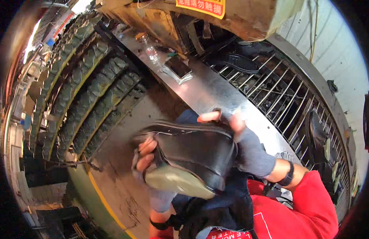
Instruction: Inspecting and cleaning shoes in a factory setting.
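Observation:
A black leather shoe [192, 149] lies tilted on its side in front of me, with its dark sole edge along the top. A pale green shoe last [177, 180] sticks out of its opening, at the bottom. My left hand [146, 156], in a grey fingerless glove, is closed round the shoe on the left, its fingers against the upper and beside the last. On the right, my right hand [248, 145], gloved the same way, grips the heel end. Its bare fingers reach over the sole edge and are partly smeared by motion.
A metal ledge [210, 89] runs behind the shoe, bearing a phone [177, 67] and a glass jar [150, 51]. Beyond it, a rack of metal bars [278, 85] carries more shoes [318, 129]. At left stands a shelf rack [78, 93] packed with dark shoes.

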{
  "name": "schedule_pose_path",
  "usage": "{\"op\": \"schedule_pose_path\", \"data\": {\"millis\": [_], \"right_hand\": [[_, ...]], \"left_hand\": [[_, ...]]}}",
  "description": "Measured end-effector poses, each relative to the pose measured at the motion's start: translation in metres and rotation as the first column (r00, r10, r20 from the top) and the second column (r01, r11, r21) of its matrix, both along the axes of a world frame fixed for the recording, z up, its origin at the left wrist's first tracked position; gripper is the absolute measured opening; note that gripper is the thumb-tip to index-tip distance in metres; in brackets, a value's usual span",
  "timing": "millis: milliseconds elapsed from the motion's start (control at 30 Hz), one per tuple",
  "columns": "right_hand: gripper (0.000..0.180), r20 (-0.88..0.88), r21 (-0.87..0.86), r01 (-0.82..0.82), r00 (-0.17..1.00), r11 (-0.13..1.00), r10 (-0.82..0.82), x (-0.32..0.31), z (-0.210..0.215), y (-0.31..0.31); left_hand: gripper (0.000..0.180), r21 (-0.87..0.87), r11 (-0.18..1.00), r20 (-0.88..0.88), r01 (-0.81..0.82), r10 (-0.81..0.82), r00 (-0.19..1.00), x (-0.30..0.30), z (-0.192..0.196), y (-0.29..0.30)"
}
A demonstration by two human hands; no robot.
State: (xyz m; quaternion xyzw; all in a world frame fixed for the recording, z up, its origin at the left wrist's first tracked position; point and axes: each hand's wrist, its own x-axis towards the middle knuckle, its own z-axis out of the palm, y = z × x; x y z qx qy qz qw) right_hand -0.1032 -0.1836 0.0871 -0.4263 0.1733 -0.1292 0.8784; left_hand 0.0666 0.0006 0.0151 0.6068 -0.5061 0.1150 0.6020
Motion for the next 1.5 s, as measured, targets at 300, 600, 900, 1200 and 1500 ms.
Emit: {"op": "schedule_pose_path", "data": {"millis": [300, 600, 900, 1200, 1500], "right_hand": [[0.078, 0.161, -0.132, -0.128, 0.976, 0.983, 0.149, -0.015, -0.087, 0.015], [0.04, -0.255, -0.442, -0.321, 0.94, 0.837, 0.226, -0.019, -0.105, 0.022], [0.106, 0.08, -0.86, -0.036, 0.976, 0.509, 0.203, 0.04, -0.021, 0.031], [0.082, 0.16, -0.487, 0.007, 0.984, 0.873, 0.082, 0.051, -0.114, 0.058], [0.06, -0.009, 0.04, -0.376, 0.926, 0.926, 0.377, 0.046, -0.159, 0.037]], "left_hand": [[0.088, -0.22, 0.971, -0.855, -0.097, -0.144, 0.499, -0.011, 0.041, 0.009], [0.087, -0.475, 0.822, -0.872, 0.313, -0.488, -0.04, -0.025, -0.077, 0.016], [0.098, -0.219, 0.962, -0.904, 0.166, -0.264, 0.337, -0.059, -0.022, 0.032], [0.085, 0.127, 0.991, -0.696, 0.041, 0.06, 0.715, -0.028, 0.0, 0.043], [0.054, -0.036, 0.965, -0.818, 0.261, -0.178, 0.546, 0.029, -0.01, -0.017]]}}
